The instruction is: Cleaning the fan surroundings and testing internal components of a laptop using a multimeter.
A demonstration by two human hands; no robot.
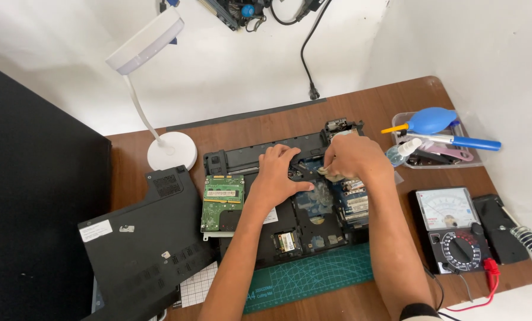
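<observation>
An opened black laptop base [251, 159] lies upside down on the wooden desk, its blue circuit board [354, 199] exposed. My left hand [276, 178] rests flat on the middle of the base, fingers spread. My right hand [354, 157] is pinched on a small pale wad, a cloth or tissue [331, 173], pressed onto a part near the board's upper middle. Two green memory modules [222, 202] sit at the left end of the base.
The removed black bottom cover [141, 249] lies left. A white desk lamp [171, 148] stands behind it. A green cutting mat [313, 276] is under the laptop. A clear tray [435, 157] holds a blue air blower, pen and bottle. An analog multimeter [453, 229] sits at right.
</observation>
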